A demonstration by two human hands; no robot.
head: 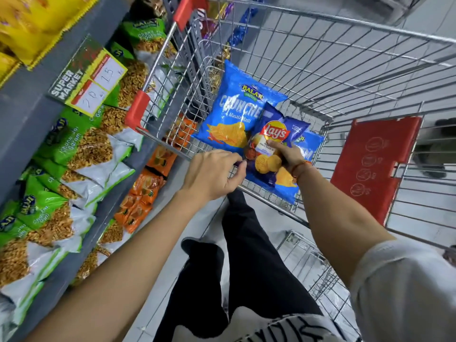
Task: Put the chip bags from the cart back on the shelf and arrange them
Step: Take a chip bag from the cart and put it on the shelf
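Inside the wire cart (320, 77) lie blue chip bags. A large light-blue Balaji Crunchex bag (234, 109) leans against the cart's left side. A dark-blue Lay's bag (274, 134) sits on top of another light-blue bag (286, 183). My right hand (288, 155) grips the Lay's bag with the thumb on its front. My left hand (214, 174) pinches the bag's lower left corner at the cart's near rim. The shelf (29, 112) stands to the left of the cart.
The shelf holds green Balaji snack bags (74, 146), orange packets (145, 188) lower down and yellow bags (29, 25) at the top. A price sign (88, 77) sticks out from the shelf edge. The cart has a red child-seat flap (375, 166). My legs stand between shelf and cart.
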